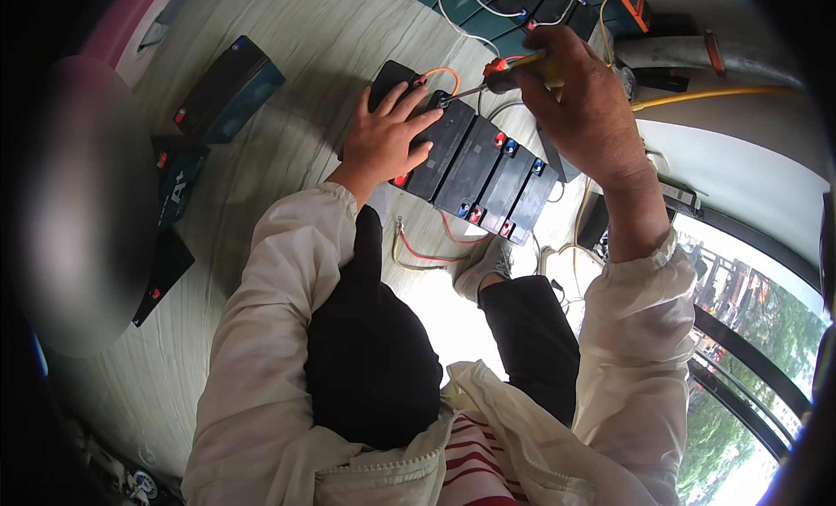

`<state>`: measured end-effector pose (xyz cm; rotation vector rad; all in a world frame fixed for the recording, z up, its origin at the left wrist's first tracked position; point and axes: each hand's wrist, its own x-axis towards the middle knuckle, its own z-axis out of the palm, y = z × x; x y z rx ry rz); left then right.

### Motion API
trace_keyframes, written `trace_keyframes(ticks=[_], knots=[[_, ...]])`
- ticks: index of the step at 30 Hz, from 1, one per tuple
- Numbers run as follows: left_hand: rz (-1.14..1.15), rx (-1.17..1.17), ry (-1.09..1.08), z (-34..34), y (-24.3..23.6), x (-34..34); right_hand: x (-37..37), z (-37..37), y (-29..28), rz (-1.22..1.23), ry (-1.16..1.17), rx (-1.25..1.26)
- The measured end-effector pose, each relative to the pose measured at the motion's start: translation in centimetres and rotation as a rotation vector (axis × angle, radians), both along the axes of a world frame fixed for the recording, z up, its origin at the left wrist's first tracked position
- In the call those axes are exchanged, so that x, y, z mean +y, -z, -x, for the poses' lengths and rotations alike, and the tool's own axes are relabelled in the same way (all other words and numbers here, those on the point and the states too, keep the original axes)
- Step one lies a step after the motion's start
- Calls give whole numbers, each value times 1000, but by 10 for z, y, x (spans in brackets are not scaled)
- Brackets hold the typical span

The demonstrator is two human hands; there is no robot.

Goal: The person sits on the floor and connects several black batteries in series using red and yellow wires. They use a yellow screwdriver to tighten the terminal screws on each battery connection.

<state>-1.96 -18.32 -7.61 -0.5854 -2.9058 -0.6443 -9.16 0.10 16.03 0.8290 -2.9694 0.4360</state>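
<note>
A row of dark batteries with red and blue terminals stands on the floor in front of me. My left hand lies on the left end of the row, palm down with fingers spread, its fingertips beside a terminal. Closed around the handle of a screwdriver is my right hand, above the far side of the row. The screwdriver's thin shaft slants down to the terminal next to my left fingertips. An orange wire loops from a red terminal beyond that hand.
Several separate batteries stand on the wood-patterned floor to the left. More wired batteries are at the far side. Loose red wires lie near my feet. A grey pipe and yellow cable run along the right.
</note>
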Motion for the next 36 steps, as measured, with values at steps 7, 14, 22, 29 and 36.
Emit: trace_keyframes(ticks=[7, 14, 22, 29, 36], knots=[[3, -5, -1, 1, -1, 2, 5, -2, 3, 70, 6, -4], [5, -7, -2, -1, 0, 2, -6, -5, -12, -141, 176, -143], [-7, 8, -2, 0, 0, 1, -6, -4, -10, -118, 98, -124], [-9, 28, -6, -1, 0, 1, 1, -3, -6, 14, -12, -150], [-2, 7, 7, -1, -1, 2, 1, -5, 1, 44, 13, -23]])
